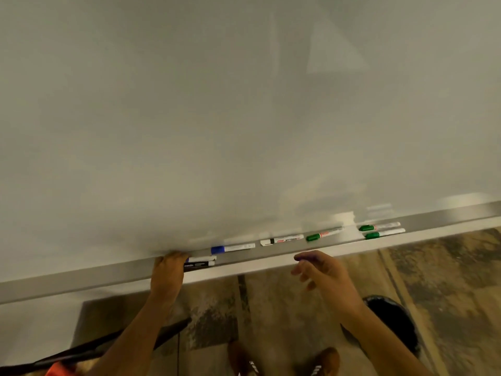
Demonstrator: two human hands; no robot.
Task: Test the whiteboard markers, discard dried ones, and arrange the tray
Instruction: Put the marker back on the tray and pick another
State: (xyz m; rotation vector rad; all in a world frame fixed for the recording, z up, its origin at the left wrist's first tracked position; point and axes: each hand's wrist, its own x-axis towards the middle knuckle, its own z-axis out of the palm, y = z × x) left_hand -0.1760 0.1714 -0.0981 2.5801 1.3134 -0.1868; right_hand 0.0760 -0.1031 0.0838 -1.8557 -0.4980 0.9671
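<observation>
The grey metal tray (81, 280) runs along the bottom edge of the whiteboard (217, 104). My left hand (168, 267) reaches over the tray's lip, and its curled fingers grip the left ends of a black marker (200, 264) and a white marker (203, 258) lying side by side. To the right in the tray lie a blue-capped marker (233, 248), a black-and-white marker (282, 239), a green marker (324, 234) and two more green markers (382, 230). My right hand (322, 270) hovers just below the tray's front edge, holding nothing, with its fingers loosely curled and purple ink on one fingertip.
A black waste bin (393, 324) stands on the floor below my right forearm. A black strap or bag (108, 346) crosses the lower left. My shoes (282, 362) show at the bottom edge on the mottled floor.
</observation>
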